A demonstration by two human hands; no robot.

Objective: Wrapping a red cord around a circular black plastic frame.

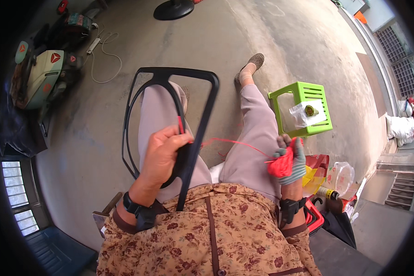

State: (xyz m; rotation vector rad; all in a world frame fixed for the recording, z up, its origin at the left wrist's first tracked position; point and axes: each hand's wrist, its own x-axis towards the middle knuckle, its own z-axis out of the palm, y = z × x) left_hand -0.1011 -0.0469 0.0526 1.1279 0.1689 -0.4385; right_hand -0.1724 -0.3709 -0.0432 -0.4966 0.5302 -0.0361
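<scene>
A: What do you have before you, largest first?

B: You have a black frame point(208, 106) tilted over your left thigh, a ring inside its outline. Your left hand point(163, 149), bare, is closed on the ring's right side.

A: And beyond your other leg?

B: A green stool point(301, 94) stands there. A clear plastic sheet point(299, 115) overhangs its top's left edge, with a small round green thing point(311, 111) on it.

A: Your right hand point(299, 168)?

B: It's gloved, fingers curled around a red yarn bundle point(280, 164). One thin strand point(237, 140) runs from that toward the frame, where a short red wrapping point(181, 124) covers the ring.
</scene>
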